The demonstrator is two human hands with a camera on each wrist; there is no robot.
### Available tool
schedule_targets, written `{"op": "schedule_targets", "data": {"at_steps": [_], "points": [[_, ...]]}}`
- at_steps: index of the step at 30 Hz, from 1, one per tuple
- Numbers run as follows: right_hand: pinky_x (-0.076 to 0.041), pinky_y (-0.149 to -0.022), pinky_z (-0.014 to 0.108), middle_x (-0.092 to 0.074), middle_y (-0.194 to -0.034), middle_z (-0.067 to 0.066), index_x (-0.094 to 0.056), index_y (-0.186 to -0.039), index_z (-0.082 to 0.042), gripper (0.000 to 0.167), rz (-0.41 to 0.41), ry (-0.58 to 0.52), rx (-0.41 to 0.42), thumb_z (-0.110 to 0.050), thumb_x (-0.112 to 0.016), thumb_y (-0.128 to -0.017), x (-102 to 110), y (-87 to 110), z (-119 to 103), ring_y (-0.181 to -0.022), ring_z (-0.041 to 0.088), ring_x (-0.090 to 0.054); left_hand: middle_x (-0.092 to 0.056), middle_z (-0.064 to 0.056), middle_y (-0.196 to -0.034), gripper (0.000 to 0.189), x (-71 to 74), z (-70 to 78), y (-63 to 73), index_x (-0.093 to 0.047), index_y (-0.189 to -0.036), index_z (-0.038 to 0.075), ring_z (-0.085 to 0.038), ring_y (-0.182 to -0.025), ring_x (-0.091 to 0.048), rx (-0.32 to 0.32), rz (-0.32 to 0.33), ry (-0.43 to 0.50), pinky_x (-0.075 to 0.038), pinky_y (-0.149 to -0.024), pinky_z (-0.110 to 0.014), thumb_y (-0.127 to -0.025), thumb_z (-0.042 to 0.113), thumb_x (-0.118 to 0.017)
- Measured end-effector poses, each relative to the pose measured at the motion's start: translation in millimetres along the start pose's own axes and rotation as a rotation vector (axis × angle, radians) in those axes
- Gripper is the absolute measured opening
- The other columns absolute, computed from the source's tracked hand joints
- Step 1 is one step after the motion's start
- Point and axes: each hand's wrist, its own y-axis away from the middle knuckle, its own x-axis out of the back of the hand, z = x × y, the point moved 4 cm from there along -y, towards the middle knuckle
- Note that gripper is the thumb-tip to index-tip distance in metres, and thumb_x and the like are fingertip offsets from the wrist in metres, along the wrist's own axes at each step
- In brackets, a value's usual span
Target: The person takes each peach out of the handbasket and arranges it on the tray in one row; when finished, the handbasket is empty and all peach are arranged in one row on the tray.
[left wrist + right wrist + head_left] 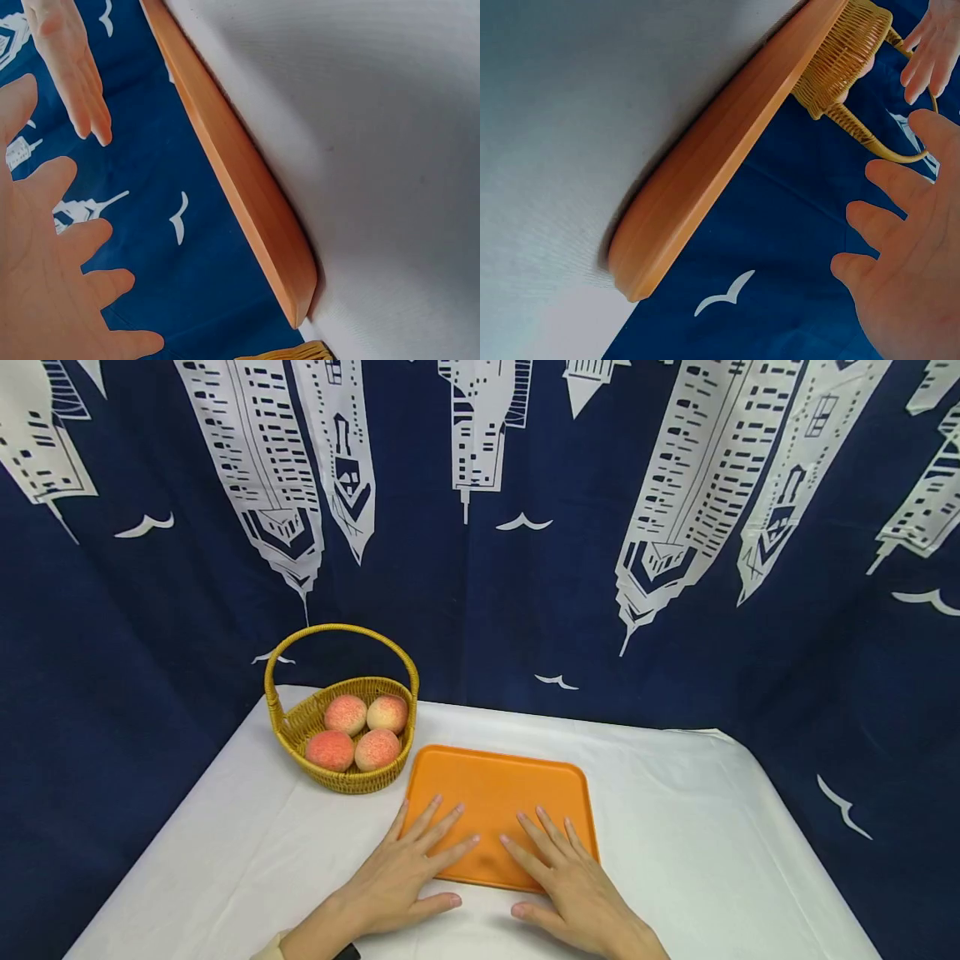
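Note:
Both hands hover with fingers spread above the near part of an orange tray (pixel 495 777). My left hand (pixel 397 872) is over the tray's left corner, and my right hand (pixel 573 885) is over its right corner. The wrist views show a gap between each palm and the tray, and neither hand holds anything. Behind and left of the tray stands a yellow wicker basket (pixel 352 783) with a tall arched handle. Inside it lie several peaches (pixel 347 715), pink-red and pale yellow.
A white cloth (pixel 675 827) covers the table, whose back edge meets a dark blue curtain (pixel 480 610) printed with white buildings and birds. The basket's handle (pixel 341 627) rises high at the back left.

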Motion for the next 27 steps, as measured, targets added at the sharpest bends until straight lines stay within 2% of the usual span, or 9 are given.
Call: {"op": "schedule_targets", "data": {"at_steps": [5,13,17,20,22,24,27], "points": [[0.004,-0.123,0.041,-0.023,-0.162,0.004,-0.037,-0.151,-0.03,0.077,0.006,0.001,-0.004,-0.059,-0.064,-0.084,-1.1,0.1,0.4,-0.146,0.037,-0.028,-0.013,-0.004,-0.165,0.066,-0.2,-0.6,0.6,-0.037,-0.151,0.032,-0.04,-0.149,-0.018,0.003,-0.008,-0.003,-0.019,-0.108,-0.073,-0.092,0.058,-0.053],[0.014,-0.12,0.031,-0.026,-0.162,0.005,-0.038,-0.151,-0.029,0.079,0.027,-0.017,-0.005,-0.058,-0.066,-0.083,2.1,-0.6,2.8,-0.146,0.037,-0.029,-0.015,-0.005,-0.164,0.066,-0.7,-0.2,0.8,-0.037,-0.151,0.032,-0.04,-0.148,-0.02,-0.003,-0.002,-0.008,-0.019,-0.108,-0.072,-0.092,0.058,-0.054],[0.015,-0.119,0.024,-0.023,-0.162,0.005,-0.037,-0.152,-0.026,0.078,0.03,-0.099,-0.023,-0.049,-0.069,-0.085,7.3,0.2,10.0,-0.145,0.039,-0.028,-0.014,-0.005,-0.165,0.067,0.6,-2.0,0.3,-0.033,-0.152,0.034,-0.04,-0.148,-0.02,0.01,-0.014,0.031,-0.021,-0.108,-0.072,-0.093,0.057,-0.054],[0.012,-0.118,0.021,-0.019,-0.164,0.004,-0.031,-0.154,-0.026,0.076,0.024,-0.225,-0.089,-0.039,-0.069,-0.088,11.4,1.7,25.1,-0.148,0.036,-0.022,-0.013,-0.004,-0.165,0.069,2.0,-6.7,-0.2,-0.027,-0.154,0.037,-0.039,-0.148,-0.02,0.034,-0.01,0.076,-0.023,-0.108,-0.072,-0.093,0.056,-0.054],[0.004,-0.122,0.029,-0.019,-0.164,0.004,-0.028,-0.155,-0.027,0.075,0.03,-0.322,-0.161,-0.032,-0.067,-0.091,13.1,3.7,39.3,-0.149,0.034,-0.02,-0.013,-0.004,-0.165,0.071,3.0,-11.0,-0.2,-0.023,-0.154,0.039,-0.038,-0.149,-0.02,0.054,0.006,0.094,-0.025,-0.109,-0.07,-0.093,0.055,-0.055],[-0.008,-0.123,0.045,-0.019,-0.164,0.006,-0.025,-0.156,-0.028,0.074,0.037,-0.418,-0.245,-0.027,-0.065,-0.093,12.5,6.7,55.3,-0.15,0.035,-0.018,-0.015,-0.004,-0.164,0.072,4.8,-15.7,-0.2,-0.024,-0.154,0.038,-0.036,-0.148,-0.021,0.07,0.04,0.115,-0.026,-0.11,-0.067,-0.092,0.052,-0.058],[-0.024,-0.11,0.067,-0.02,-0.162,0.013,-0.026,-0.156,-0.022,0.069,0.043,-0.526,-0.352,-0.024,-0.061,-0.096,8.7,12.6,77.0,-0.147,0.042,-0.019,-0.023,-0.008,-0.162,0.071,9.2,-22.4,0.5,-0.032,-0.153,0.031,-0.036,-0.146,-0.028,0.083,0.113,0.137,-0.031,-0.11,-0.063,-0.091,0.046,-0.063]]}}
